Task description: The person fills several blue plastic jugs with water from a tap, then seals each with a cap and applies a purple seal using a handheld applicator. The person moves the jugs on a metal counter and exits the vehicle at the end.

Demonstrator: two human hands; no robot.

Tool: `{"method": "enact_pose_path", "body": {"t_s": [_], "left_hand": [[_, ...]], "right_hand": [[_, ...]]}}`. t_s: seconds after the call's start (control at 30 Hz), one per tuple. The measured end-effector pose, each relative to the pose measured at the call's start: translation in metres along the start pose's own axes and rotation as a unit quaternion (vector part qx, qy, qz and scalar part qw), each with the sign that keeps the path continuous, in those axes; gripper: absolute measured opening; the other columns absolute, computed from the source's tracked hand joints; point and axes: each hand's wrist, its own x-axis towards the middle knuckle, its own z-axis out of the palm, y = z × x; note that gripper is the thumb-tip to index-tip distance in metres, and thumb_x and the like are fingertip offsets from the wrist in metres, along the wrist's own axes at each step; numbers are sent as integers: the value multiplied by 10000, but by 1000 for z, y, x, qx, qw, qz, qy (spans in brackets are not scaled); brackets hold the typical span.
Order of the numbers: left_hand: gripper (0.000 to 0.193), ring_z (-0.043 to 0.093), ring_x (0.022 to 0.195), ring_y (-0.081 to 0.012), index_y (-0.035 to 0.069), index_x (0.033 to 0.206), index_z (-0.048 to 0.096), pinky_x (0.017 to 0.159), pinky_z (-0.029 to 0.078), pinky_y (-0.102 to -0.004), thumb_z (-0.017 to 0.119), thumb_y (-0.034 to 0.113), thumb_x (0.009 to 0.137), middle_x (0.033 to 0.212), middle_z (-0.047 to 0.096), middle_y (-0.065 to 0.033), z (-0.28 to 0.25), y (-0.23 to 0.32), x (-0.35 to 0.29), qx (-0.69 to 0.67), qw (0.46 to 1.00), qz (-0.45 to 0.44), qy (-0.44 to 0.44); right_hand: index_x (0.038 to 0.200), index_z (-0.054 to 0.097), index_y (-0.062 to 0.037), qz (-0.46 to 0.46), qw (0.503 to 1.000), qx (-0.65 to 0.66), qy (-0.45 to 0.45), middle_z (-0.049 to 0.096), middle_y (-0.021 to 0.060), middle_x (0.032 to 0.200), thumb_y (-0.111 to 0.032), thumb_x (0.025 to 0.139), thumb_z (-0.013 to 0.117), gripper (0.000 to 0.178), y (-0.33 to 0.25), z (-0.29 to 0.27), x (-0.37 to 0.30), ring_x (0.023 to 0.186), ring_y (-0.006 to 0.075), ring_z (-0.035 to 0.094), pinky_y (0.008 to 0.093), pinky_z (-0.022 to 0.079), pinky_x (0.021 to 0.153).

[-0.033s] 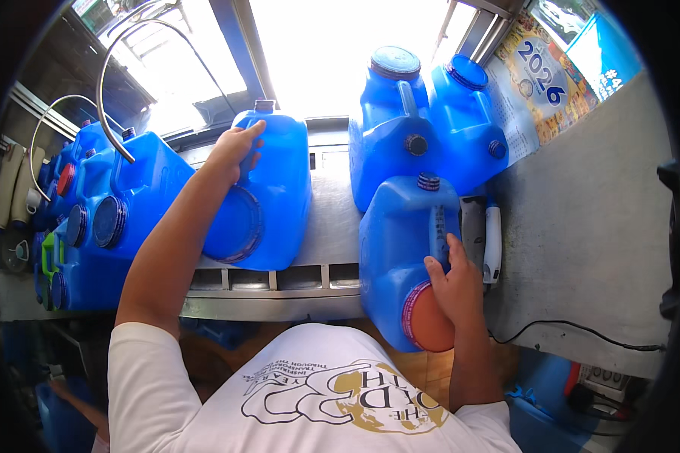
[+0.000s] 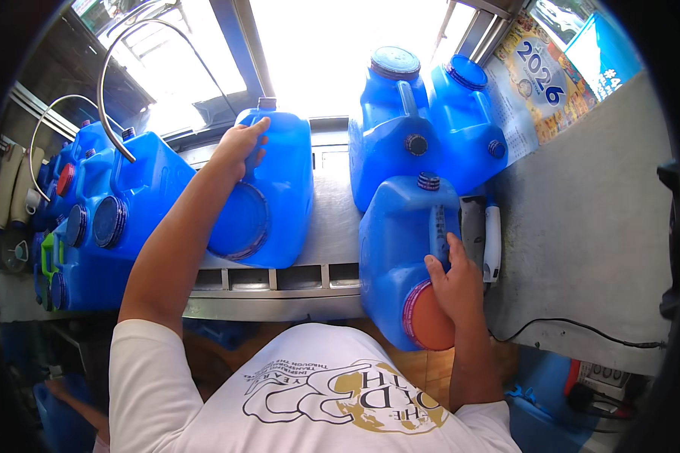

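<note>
My left hand (image 2: 245, 143) is wrapped round the handle of a blue jug (image 2: 287, 196), which rests tilted on the metal counter. A small dark cap tops this jug, and a wide blue lid faces me. On the right, my right hand (image 2: 457, 287) lies on another blue jug (image 2: 393, 241), thumb and forefinger apart at the lower end of its handle. That jug has a wide orange lid (image 2: 429, 317) and a small ribbed cap. Its underside hangs past the counter's front edge. Part of my right hand's fingers is hidden behind the hand.
Two more blue jugs (image 2: 393, 128) (image 2: 468, 121) stand behind on the right. Several blue jugs (image 2: 151, 174) crowd the left, under a curved metal tube (image 2: 102, 83). A black cable (image 2: 567, 323) runs along the right-hand metal surface. Someone's arm (image 2: 79, 404) shows at lower left.
The jug in my left hand has shifted slightly right and away from me, and my left arm with it. My right hand and its jug look unmoved.
</note>
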Motion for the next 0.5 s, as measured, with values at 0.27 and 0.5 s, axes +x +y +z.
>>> {"method": "enact_pose_path", "body": {"t_s": [0.27, 0.5], "left_hand": [[327, 580, 662, -173, 53, 1108, 618, 532, 502, -311, 707, 315, 932, 909, 624, -84, 55, 28, 37, -87, 996, 15, -30], [330, 598, 681, -217, 25, 1127, 620, 559, 524, -342, 700, 287, 942, 939, 640, -120, 87, 41, 67, -150, 988, 8, -27]], "right_hand": [[1328, 521, 14, -6, 999, 2, 37, 678, 311, 1003, -313, 900, 651, 554, -4, 1, 7, 961, 476, 659, 520, 514, 850], [1335, 531, -6, 29, 998, -41, 36, 679, 291, 1070, -365, 894, 645, 581, -9, -1, 4, 995, 453, 660, 500, 514, 875]]}}
